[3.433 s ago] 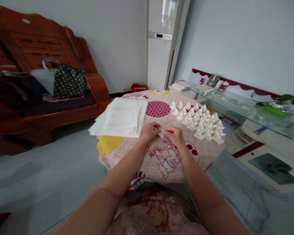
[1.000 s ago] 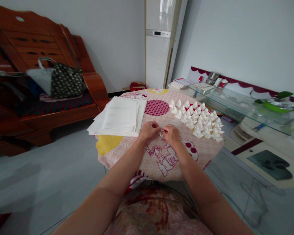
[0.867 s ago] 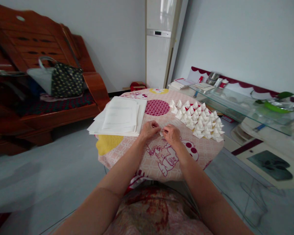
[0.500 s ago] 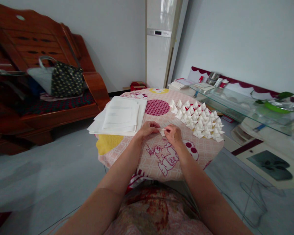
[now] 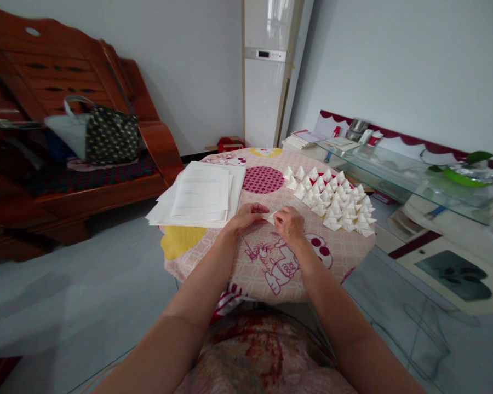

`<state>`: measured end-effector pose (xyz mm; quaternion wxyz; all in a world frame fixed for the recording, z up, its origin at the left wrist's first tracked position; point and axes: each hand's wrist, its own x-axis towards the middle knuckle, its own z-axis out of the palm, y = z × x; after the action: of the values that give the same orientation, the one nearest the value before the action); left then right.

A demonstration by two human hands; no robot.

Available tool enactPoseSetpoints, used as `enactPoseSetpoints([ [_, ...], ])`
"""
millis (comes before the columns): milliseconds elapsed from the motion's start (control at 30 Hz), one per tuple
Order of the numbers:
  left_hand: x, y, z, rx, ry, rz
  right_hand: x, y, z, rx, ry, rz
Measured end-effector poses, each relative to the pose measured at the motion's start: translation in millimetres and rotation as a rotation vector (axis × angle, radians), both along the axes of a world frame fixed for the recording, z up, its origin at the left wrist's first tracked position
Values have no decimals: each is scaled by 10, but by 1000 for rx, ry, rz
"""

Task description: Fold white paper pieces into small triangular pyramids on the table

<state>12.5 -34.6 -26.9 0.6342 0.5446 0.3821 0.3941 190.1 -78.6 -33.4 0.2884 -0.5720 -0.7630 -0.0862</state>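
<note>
fingers: your left hand (image 5: 246, 216) and right hand (image 5: 290, 221) meet fingertip to fingertip over the table; both sets are pinched together on one small white paper piece (image 5: 271, 216).
grip: left thumb and forefinger clamp the piece's left end, right ones the right end; the rest of each hand is curled loosely. How hard either pinch is, can't tell.
piece: tiny and partly folded, it sits just clear of the cloth or grazing it; can't tell which.
axis: its long side runs left-right, hand to hand, roughly across your body.
direction: it lies straight ahead of both sets of fingertips, in the gap between your hands, with no reach needed.
nearer hand: neither; it's shared. The right covers a bit more of it, the left only nips the tip.
cloth (image 5: 271, 262): pink cartoon-print cover on the round table, directly under your hands.
folded pile (image 5: 332, 202): rows of white folded triangles, to the right and beyond your right hand, near but not touching it. Your right hand is the closer one.
sheets (image 5: 201, 194): flat white stack, left and beyond your left hand, just apart from its knuckles. Your left hand is the closer one.
farther out: bag (image 5: 102, 131) on the wooden bench at far left, glass shelf (image 5: 394, 175) at far right, both well apart from your hands.
</note>
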Motion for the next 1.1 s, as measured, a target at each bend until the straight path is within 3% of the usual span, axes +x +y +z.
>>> enactPoseSetpoints([
  [233, 96, 33, -55, 58, 104, 131, -51, -21, -11, 44, -99, 53],
  [367, 124, 39, -72, 105, 280, 206, -62, -34, -6, 53, -119, 61],
  [667, 109, -16, 1, 332, 661, 233, -92, -42, 13, 37, -149, 72],
  [967, 111, -22, 67, 493, 727, 240, -95, -33, -10, 89, -102, 68],
  [1100, 103, -39, 89, 392, 617, 169, -75, -31, 6, 78, -98, 48],
])
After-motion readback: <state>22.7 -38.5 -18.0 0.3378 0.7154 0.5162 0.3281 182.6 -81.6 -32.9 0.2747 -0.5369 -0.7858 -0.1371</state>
